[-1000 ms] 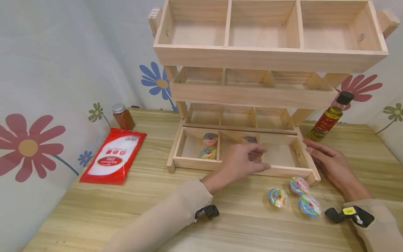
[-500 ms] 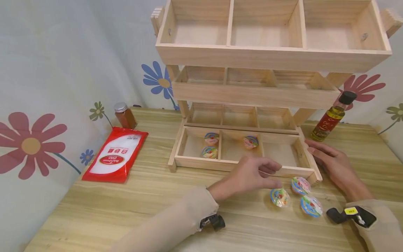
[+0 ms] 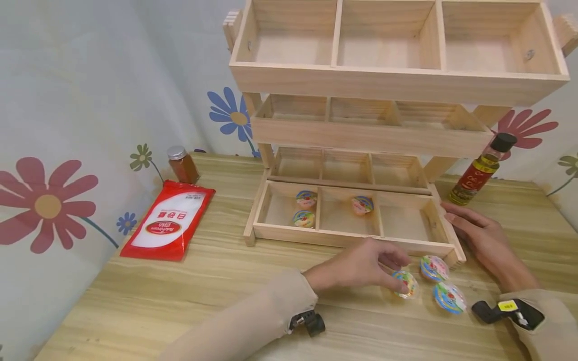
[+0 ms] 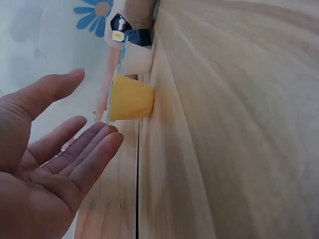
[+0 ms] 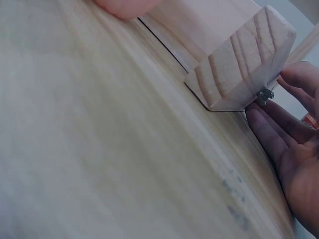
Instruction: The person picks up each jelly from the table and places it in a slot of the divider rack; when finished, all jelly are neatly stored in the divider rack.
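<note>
My left hand (image 3: 361, 265) is at a yellow jelly cup (image 3: 410, 287) on the table, thumb and fingers spread apart. In the left wrist view a gap shows between the thumb and that cup. Two more jelly cups, one pinkish (image 3: 434, 268) and one pale (image 3: 449, 298), lie to its right. My right hand (image 3: 485, 240) rests at the right side of the wooden rack (image 3: 352, 239), its fingertips by the foot of the frame in the right wrist view. The rack's bottom tray holds two jelly cups (image 3: 306, 198) in the left compartment and one (image 3: 363, 205) in the middle compartment.
Higher tiers of the rack (image 3: 397, 82) overhang the bottom tray. An olive oil bottle (image 3: 478, 175) stands behind my right hand. Left of the rack lie a red and white sugar bag (image 3: 168, 220) and a spice jar (image 3: 182, 165) with a silver lid.
My left hand has drawn back from the middle compartment, leaving a jelly cup visible there, and moved right and toward me to the yellow cup. The right hand stays beside the rack.
</note>
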### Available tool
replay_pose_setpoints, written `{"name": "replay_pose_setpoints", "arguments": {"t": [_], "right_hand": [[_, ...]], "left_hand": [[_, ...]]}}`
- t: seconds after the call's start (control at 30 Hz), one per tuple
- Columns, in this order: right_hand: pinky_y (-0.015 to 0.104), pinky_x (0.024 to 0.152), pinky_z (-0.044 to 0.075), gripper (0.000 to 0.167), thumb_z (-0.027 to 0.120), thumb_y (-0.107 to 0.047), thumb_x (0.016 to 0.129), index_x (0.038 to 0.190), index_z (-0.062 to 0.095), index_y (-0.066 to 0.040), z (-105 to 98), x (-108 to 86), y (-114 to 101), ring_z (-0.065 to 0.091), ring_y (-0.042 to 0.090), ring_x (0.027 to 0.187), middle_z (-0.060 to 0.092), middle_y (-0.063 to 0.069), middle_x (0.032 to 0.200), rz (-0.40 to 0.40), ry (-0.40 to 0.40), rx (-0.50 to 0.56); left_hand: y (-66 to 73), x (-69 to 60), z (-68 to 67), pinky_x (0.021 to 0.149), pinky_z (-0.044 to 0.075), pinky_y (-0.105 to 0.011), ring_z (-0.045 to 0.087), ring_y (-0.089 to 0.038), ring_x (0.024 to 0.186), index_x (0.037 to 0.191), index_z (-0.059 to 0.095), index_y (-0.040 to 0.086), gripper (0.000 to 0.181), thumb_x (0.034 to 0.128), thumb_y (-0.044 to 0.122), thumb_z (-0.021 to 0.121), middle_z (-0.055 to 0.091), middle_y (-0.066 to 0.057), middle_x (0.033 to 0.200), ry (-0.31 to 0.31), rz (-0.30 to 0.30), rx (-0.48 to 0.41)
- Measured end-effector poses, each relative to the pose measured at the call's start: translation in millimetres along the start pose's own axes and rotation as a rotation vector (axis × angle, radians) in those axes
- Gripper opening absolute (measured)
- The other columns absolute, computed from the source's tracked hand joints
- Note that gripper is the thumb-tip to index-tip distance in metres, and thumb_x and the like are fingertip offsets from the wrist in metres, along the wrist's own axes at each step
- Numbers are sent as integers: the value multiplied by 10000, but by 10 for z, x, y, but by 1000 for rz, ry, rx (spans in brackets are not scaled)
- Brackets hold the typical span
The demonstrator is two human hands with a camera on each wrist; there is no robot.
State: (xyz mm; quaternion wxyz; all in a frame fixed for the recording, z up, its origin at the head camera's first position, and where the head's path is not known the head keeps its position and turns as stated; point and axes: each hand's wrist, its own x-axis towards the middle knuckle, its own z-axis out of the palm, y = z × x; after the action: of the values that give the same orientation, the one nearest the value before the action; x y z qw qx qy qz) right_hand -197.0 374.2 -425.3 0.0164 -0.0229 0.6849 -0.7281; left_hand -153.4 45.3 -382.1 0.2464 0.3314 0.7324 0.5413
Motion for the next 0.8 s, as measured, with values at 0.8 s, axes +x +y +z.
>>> {"name": "replay_pose_setpoints", "arguments": {"t": [0.8], "right_hand": [[115, 892, 525, 333, 633, -50, 1068, 1363, 744, -157, -15, 2, 23, 643, -69, 1134, 726, -187, 1253, -22, -19, 34]], "left_hand": [[-104, 35, 39, 815, 546, -120, 668, 82, 883, 1234, 754, 43, 427, 840, 72, 918, 774, 61, 1135, -47, 0, 143]]}}
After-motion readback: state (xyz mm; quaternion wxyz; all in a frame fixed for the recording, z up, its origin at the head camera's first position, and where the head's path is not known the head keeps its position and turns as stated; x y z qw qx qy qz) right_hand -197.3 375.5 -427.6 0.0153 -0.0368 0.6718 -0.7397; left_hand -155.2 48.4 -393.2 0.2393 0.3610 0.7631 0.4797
